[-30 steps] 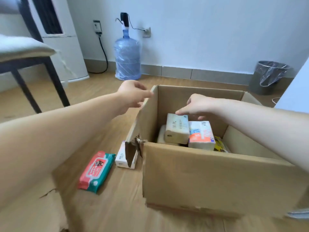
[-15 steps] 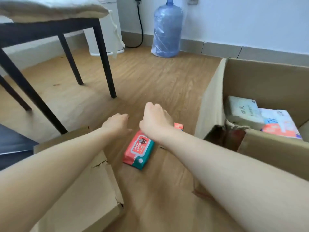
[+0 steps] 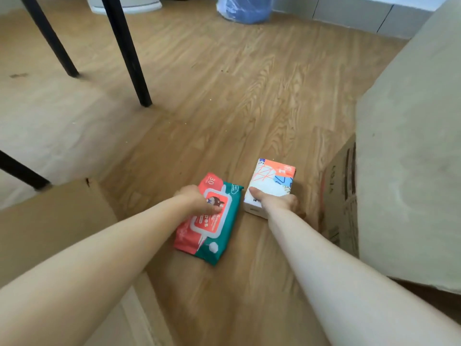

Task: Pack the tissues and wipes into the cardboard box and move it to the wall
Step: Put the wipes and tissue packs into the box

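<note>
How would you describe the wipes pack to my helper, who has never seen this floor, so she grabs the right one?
On the wooden floor, left of the big cardboard box, two packs lie side by side. The wipes pack is the left one, under the left hand. It is soft, red and teal, marked 30; its neighbour, the tissue pack, is white.

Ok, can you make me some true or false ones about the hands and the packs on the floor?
1. The left hand rests on the wet wipes pack. True.
2. The tissue pack is already inside the cardboard box. False: it lies on the wooden floor beside the box, under the right hand.
3. The wipes pack lies left of the tissue pack. True.
4. Both packs are lifted into the air. False: both lie on the floor.
5. The box stands to the person's right. True.
</note>
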